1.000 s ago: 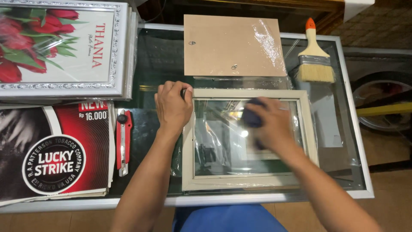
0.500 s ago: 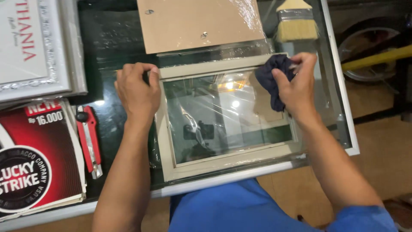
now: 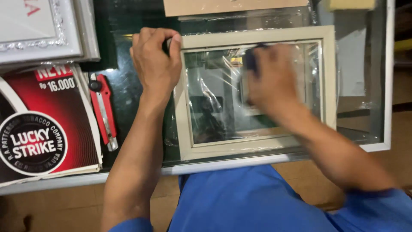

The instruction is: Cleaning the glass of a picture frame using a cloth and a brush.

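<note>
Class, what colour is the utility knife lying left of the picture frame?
Red, with a black knob: the utility knife, head view.

A red box cutter (image 3: 103, 109) lies beside a red-and-black poster (image 3: 43, 124).
</note>
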